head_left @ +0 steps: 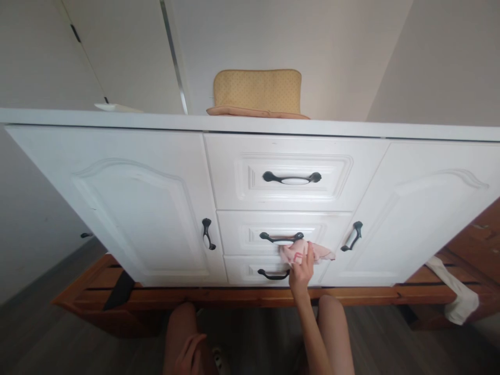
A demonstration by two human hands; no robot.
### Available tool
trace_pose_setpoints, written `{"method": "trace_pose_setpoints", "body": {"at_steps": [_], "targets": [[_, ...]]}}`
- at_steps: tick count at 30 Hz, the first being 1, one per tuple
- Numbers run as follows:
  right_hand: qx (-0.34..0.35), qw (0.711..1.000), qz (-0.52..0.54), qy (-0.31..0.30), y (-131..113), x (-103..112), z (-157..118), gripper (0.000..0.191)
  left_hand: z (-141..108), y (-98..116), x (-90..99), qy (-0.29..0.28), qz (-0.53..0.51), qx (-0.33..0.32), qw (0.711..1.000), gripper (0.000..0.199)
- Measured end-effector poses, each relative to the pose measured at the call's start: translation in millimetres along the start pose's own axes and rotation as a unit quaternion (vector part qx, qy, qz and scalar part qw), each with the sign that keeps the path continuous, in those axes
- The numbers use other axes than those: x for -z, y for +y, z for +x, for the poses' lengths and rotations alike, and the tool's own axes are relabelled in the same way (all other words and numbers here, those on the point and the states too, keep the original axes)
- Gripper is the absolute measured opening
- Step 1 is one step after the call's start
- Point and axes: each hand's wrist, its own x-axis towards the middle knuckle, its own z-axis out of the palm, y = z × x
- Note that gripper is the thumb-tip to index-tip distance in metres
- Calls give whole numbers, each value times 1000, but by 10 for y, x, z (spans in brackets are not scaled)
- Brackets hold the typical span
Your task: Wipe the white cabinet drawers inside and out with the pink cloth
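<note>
My right hand point(302, 268) grips a pale pink cloth point(289, 253) with red marks and presses it against the front of the white cabinet's point(128, 213) middle drawer. The cloth touches the right end of the middle drawer's dark handle point(282, 239) and spreads out to the right of my fingers. Just below, the bottom drawer's handle point(271, 274) shows to the left of my wrist. My left hand point(190, 355) rests on my left leg with its fingers stretched out, holding nothing. All the drawers and doors are closed.
A yellow dotted pad point(258, 91) leans against the wall on the cabinet top. Under the cabinet is a brown wooden bench point(230, 298); a black strap point(119, 289) lies at its left and a white cloth point(457, 291) hangs at its right. My knees are close to the bench.
</note>
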Motion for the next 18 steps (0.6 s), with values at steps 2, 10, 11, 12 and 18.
{"method": "trace_pose_setpoints", "body": {"at_steps": [2,10,11,12,18], "targets": [[-6,1000,6,1,189,156,104,23,30,127,-133,19,-46,-27,998,39],[-187,977,-14,103,359,230,879,27,369,1674,-446,-37,-95,-123,987,39],[-195,973,-21,122,345,195,1026,30,438,1871,-459,-45,-100,-138,984,41],[-188,973,-20,134,320,167,1179,33,509,2044,-476,-57,-104,-148,982,44],[-127,980,123,96,-42,383,1783,42,891,2501,-697,-97,-105,-176,974,61]]}}
